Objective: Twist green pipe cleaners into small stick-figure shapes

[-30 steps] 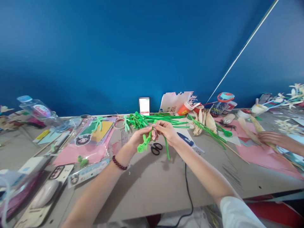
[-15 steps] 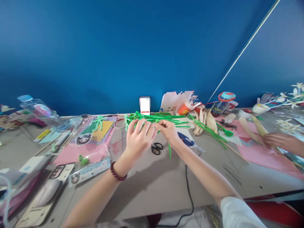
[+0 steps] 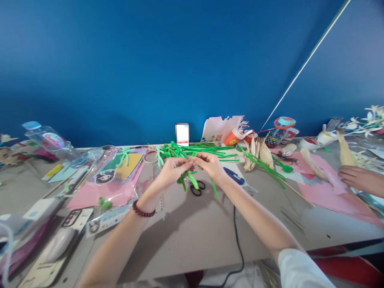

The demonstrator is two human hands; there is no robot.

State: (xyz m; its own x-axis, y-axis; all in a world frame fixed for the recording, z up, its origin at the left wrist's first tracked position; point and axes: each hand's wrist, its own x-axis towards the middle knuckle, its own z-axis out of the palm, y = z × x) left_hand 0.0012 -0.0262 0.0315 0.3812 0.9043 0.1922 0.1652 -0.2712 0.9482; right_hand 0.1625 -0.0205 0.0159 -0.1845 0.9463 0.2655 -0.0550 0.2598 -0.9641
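My left hand [image 3: 170,170] and my right hand [image 3: 210,165] meet above the middle of the table, both pinched on a green pipe cleaner piece [image 3: 188,178]. Its twisted, curled part hangs under my left fingers. A straight green end [image 3: 215,189] slants down below my right hand. A dark red bead bracelet [image 3: 141,211] circles my left wrist. Black scissors [image 3: 196,188] lie on the table just beneath the piece. A pile of green pipe cleaners [image 3: 204,151] lies behind my hands.
Another person's hand [image 3: 358,179] rests at the right edge on pink paper [image 3: 327,188]. Dried husks [image 3: 259,154], an orange paper cup [image 3: 234,137] and a phone [image 3: 182,133] stand at the back. Craft packets [image 3: 117,168] and a plastic bottle [image 3: 49,140] crowd the left. A black cable [image 3: 238,244] runs off the front edge.
My left hand turned over the piece and came back to a pinch; the curled part now hangs lower, twisted differently. The other person's hand lifted a pale husk at the right.
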